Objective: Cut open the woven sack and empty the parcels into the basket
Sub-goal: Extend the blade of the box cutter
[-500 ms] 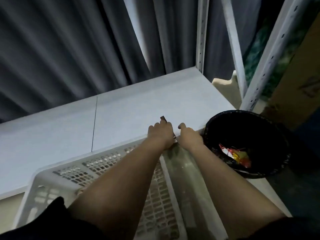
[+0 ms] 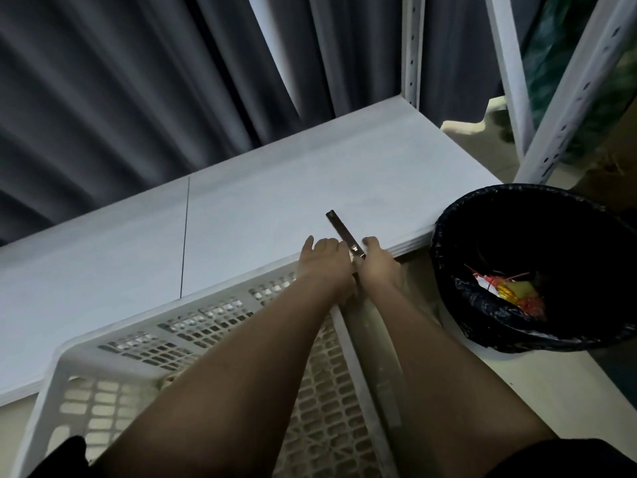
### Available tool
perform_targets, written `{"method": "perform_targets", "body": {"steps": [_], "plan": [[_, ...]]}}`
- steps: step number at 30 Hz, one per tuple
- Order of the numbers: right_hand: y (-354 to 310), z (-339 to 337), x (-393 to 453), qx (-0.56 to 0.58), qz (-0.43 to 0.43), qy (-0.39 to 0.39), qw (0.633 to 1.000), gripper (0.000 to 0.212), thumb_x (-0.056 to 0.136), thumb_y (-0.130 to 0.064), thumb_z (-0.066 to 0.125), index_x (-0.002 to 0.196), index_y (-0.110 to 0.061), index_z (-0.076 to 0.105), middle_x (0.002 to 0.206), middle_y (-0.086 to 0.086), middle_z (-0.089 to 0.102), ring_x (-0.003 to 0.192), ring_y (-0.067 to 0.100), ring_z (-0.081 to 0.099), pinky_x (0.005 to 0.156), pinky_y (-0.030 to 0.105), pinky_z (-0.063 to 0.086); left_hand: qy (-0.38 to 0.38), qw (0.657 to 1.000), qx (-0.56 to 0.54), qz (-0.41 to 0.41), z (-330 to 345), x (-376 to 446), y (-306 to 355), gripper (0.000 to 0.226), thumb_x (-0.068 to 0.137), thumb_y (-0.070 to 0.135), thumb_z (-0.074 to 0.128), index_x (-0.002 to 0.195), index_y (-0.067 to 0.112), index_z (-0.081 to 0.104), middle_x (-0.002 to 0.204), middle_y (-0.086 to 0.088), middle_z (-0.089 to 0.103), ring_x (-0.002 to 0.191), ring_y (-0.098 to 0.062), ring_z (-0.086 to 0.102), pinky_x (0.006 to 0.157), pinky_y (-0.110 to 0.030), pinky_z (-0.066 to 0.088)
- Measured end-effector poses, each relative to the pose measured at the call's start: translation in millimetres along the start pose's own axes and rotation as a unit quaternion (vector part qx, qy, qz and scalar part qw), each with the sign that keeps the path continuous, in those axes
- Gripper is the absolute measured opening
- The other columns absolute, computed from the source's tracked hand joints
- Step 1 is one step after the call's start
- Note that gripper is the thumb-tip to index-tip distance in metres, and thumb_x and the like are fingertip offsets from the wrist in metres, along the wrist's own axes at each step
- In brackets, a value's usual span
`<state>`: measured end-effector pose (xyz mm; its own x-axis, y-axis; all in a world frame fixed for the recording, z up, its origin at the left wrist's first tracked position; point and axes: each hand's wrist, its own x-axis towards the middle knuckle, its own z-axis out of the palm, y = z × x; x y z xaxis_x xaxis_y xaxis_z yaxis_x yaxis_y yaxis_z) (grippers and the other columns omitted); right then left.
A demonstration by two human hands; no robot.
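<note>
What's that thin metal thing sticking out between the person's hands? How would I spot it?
Find the long white shelf in front of the grey curtain. At its near edge, left of the black bin, the left hand and right hand meet. The cutter slants up between them, the only slim, shiny strip on the plain shelf.

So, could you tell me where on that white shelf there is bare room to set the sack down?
The shelf is bare from the seam leftward, and from the seam to the back post. It is crowded only at the front right edge, where the left hand, the right hand and the cutter sit beside the black bin.
</note>
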<state>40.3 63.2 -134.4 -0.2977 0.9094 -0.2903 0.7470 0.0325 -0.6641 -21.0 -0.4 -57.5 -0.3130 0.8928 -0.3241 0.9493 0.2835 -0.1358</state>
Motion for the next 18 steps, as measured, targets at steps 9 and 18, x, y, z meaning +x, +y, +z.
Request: {"method": "perform_targets", "body": {"steps": [9,18], "plan": [[-2,-24,-10,0.115,0.073,0.023,0.99,0.021,0.09,-0.018,0.055,0.105,-0.011,0.067,0.11,0.011,0.068,0.098,0.03,0.061,0.076,0.025,0.042,-0.019,1.0,-0.018,0.0,-15,-9,1,0.07,0.091,0.042,0.047,0.147,0.006,0.024,0.153,-0.01,0.027,0.144,-0.021,0.018,0.12,-0.038,0.004],[-52,-109,-86,0.161,0.022,0.088,0.983,0.011,0.082,-0.022,0.061,0.092,-0.018,0.065,0.09,0.003,0.072,0.093,0.026,0.068,0.084,0.025,0.05,-0.12,0.985,-0.116,-0.049,-112,-80,1,0.037,0.096,0.016,0.036,0.128,0.004,0.05,0.134,-0.014,0.052,0.116,-0.027,0.053,0.096,-0.033,0.042]]}}
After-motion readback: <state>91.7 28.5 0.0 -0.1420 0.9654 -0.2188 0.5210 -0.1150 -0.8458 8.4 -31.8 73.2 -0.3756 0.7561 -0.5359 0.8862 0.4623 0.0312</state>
